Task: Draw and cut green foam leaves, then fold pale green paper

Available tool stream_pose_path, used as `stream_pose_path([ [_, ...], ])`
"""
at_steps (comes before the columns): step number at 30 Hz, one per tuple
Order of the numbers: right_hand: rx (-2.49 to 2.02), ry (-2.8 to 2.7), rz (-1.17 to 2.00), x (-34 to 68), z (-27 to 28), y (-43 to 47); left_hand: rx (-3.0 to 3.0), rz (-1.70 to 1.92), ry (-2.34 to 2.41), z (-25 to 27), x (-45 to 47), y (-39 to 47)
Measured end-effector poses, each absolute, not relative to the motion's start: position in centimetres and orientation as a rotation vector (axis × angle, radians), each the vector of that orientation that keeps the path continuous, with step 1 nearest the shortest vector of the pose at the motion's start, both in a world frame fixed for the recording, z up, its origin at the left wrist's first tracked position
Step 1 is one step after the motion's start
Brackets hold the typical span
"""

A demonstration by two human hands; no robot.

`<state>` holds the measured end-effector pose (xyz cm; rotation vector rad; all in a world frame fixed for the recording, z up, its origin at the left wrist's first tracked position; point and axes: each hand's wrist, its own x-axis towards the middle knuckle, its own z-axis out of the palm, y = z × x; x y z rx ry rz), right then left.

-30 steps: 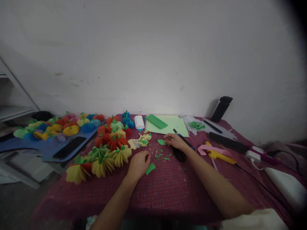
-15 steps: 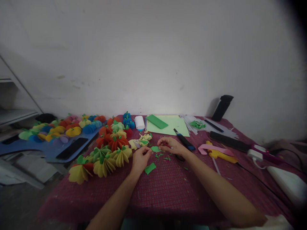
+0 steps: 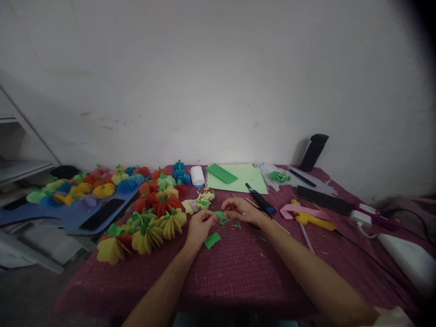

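Over the middle of the table, my left hand [image 3: 200,227] is closed in a pinch, thumb and forefinger together. What lies between its fingertips is too small to make out. My right hand [image 3: 245,211] faces it, a short distance away, its fingers curled round a thin dark red pencil-like stick [image 3: 236,210]. Small green paper scraps [image 3: 223,220] are spread on the cloth between and below both hands. Nearer to me, beside my left hand, lies a larger green paper piece [image 3: 212,240]. Pale yellow paper scraps [image 3: 205,196] are heaped just beyond my left hand.
Folded paper pumpkins [image 3: 146,236] crowd the left side. Behind are a green strip [image 3: 222,173] on pale green sheets [image 3: 250,180] and a white bottle [image 3: 197,175]. A blue-black cutter [image 3: 261,200] lies beyond my right hand; a yellow glue gun [image 3: 315,220] and power strip [image 3: 323,200] are farther right.
My right hand has shifted slightly, still gripping the red stick. A pale thin stick now shows past my right wrist. My left hand keeps its pinch nearly in place.
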<state>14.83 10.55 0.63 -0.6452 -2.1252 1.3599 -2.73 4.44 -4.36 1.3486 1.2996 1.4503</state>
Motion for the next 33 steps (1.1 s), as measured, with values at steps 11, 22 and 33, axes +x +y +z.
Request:
stream_pose_path([
  [11, -0.628, -2.057, 1.392, 15.5, 0.3, 10.7, 1.256, 1.473, 1.197, -4.3, -2.7, 4.4],
  [22, -0.829, -1.826, 1.267, 16.9, -1.0, 13.1, 1.659, 1.586, 1.224, -4.4, -3.2, 3.8],
  [33, -1.124, -1.904, 0.887, 16.2, -1.9, 15.3, 2.051, 1.594, 1.323, -3.4, -3.2, 2.8],
])
